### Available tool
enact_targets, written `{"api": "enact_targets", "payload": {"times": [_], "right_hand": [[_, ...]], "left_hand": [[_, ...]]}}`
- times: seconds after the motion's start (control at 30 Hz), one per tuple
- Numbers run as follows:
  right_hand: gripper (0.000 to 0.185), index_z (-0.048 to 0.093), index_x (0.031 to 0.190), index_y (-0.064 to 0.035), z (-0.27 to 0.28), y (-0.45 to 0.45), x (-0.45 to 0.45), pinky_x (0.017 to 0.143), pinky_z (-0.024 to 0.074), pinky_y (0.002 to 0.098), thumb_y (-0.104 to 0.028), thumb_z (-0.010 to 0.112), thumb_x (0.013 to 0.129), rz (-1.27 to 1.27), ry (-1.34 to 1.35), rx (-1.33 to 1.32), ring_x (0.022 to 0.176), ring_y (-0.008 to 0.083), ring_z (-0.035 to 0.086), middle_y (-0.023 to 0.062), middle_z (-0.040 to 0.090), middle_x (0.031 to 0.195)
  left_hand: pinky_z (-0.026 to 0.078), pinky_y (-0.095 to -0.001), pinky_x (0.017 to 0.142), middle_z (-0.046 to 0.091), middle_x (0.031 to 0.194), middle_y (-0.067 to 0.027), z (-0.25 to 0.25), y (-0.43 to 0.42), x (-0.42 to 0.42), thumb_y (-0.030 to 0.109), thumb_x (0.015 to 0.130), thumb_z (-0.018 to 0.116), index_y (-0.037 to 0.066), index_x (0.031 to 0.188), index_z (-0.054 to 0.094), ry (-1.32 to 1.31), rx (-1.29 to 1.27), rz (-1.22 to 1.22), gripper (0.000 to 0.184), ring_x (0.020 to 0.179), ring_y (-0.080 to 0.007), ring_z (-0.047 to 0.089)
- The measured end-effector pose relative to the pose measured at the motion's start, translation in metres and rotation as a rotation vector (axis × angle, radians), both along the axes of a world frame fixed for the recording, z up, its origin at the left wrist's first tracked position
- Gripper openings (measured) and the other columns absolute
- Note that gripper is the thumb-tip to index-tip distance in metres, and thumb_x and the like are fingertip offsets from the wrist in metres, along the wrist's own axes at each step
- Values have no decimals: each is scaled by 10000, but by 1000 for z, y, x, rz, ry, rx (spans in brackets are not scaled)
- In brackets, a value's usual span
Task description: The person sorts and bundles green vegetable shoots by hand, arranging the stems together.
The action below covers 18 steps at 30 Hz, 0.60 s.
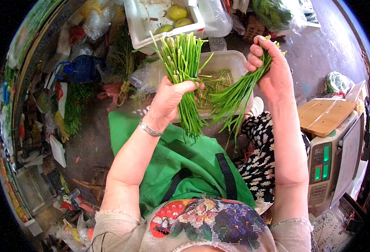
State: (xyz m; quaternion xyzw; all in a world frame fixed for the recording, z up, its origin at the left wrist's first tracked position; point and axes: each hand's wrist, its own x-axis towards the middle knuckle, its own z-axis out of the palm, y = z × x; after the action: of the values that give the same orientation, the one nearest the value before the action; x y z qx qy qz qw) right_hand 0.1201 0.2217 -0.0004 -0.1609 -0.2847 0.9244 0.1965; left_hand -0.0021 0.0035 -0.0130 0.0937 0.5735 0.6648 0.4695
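Head: wide gap between bunch tops (181,48)

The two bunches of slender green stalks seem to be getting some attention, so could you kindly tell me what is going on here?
A seated person grips a thick bunch of slender green stalks in the left hand, cut ends upward. The right hand holds a thinner, looser green bunch near its upper end, its long tips hanging down. The bunches are apart at the hands. Beyond them, a pale rectangular plastic tub holds loose green scraps.
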Motion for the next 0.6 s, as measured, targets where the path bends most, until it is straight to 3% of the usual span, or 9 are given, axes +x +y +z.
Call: {"api": "enact_targets", "payload": {"times": [0.17, 0.3, 0.6], "right_hand": [[135, 557, 904, -66, 7, -13, -4, 472, 379, 229, -172, 639, 886, -59, -201, 144, 521, 63, 442, -30, 493, 651], [133, 621, 888, -99, 0, -24, -7, 498, 433, 248, -202, 691, 842, -50, -322, 195, 541, 100, 529, -9, 600, 691], [133, 622, 870, -99, -6, -30, -11, 512, 424, 227, -199, 700, 832, -87, -336, 244, 556, 84, 522, -20, 593, 691]], "left_hand": [[546, -329, 678, 641, 948, -73, -1, 0, 0, 15, 778, 624, 17, 1115, 569, -13, -2, 4, 342, 816, -180, 643], [549, -324, 673, 647, 941, -75, -1, 1, 1, 17, 784, 627, 22, 1117, 571, -5, 22, 17, 337, 807, -182, 647], [548, -322, 658, 639, 960, -77, 0, 0, 3, 10, 781, 628, 17, 1136, 559, 1, 33, -27, 362, 814, -188, 647]]}}
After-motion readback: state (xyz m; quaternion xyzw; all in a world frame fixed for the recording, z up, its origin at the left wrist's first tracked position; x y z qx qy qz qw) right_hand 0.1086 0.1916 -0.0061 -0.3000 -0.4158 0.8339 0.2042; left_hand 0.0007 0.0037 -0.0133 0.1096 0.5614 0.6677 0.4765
